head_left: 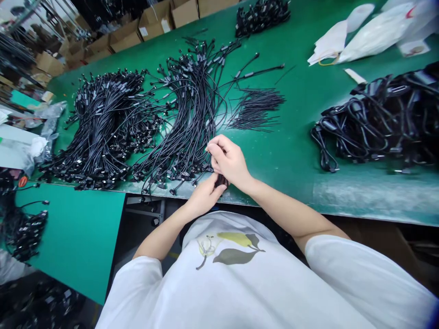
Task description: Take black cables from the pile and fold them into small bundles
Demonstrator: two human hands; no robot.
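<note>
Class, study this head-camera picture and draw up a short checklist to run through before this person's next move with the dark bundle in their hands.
Grip: the small dark bundle sits between the left hand and the right hand: ok.
Bundle ends: partly hidden by the fingers, so any connectors: cannot tell.
Nearby cables: the connector ends of the long black cable pile lie close to the left hand; contact: cannot tell.
Thin wires: the bunch of thin black wires lies apart from both hands: ok.
Coiled cables: the coiled black cables lie apart from the long pile on the green bench mat: ok.
</note>
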